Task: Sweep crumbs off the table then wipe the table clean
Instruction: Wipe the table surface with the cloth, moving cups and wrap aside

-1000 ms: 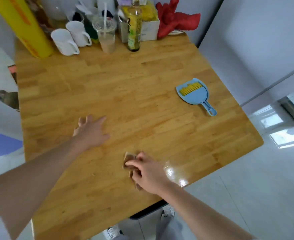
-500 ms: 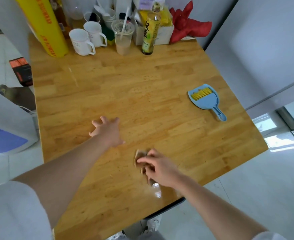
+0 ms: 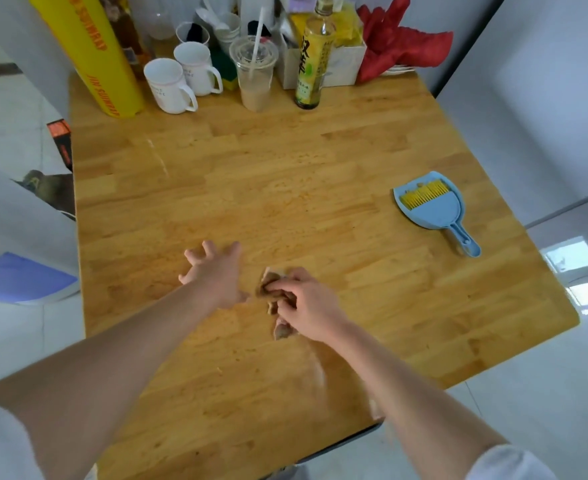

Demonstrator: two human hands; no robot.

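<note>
On the wooden table [image 3: 285, 168], my right hand [image 3: 306, 304] grips a crumpled brown cloth [image 3: 268, 284] and presses it against the surface near the table's middle front. Most of the cloth is hidden under my fingers. Just to its left, my left hand [image 3: 216, 271] lies flat on the wood with fingers spread. A blue dustpan [image 3: 434, 209] with a yellow-bristled brush in it lies at the right side of the table, its handle pointing toward the near right edge.
At the back edge stand a yellow roll [image 3: 91, 53], two white mugs [image 3: 168, 84], a plastic cup with a straw [image 3: 254, 74], a green-labelled bottle [image 3: 311, 64], a box and a red cloth [image 3: 396, 43]. Beyond the right and near edges lies white floor.
My right hand with the cloth has slid a little toward my left hand. The left hand stays flat on the wood. The camera has tilted, so the table sits lower and more to the right.
</note>
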